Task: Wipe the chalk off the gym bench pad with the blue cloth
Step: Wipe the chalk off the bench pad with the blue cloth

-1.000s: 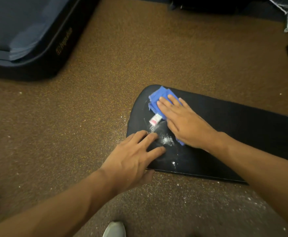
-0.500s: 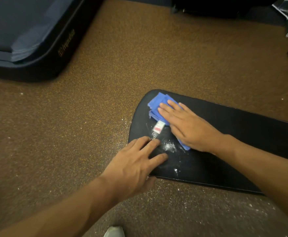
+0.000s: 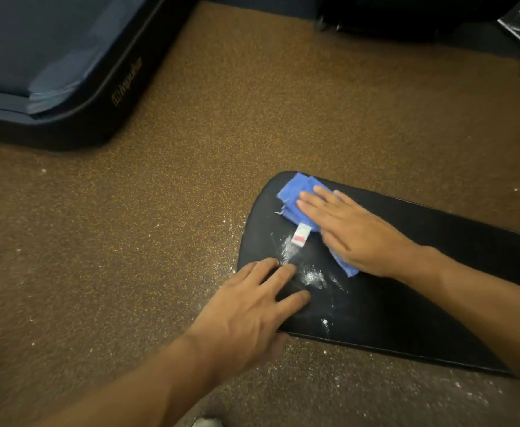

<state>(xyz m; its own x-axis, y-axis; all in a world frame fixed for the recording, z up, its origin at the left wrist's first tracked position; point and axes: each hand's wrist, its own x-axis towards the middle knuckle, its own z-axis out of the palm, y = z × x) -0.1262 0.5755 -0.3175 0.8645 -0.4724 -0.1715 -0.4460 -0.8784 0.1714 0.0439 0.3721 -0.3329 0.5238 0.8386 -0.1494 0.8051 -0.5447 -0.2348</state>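
Since 1 s ago the right hand (image 3: 357,229), flat on the blue cloth (image 3: 295,201), barely shifted; left hand (image 3: 252,306) open, still bracing bench pad (image 3: 422,303); chalk (image 3: 311,275) remains, w/ wiping unfinished.

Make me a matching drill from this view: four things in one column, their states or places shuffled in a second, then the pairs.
Things:
1. blue cloth
2. left hand
3. chalk
4. white tag

States or places:
A. scattered white on the bench pad
B. flat on the pad's near edge, holding nothing
C. pressed under the right hand
D. sticks out from the cloth's edge

Pairs: 1-C, 2-B, 3-A, 4-D
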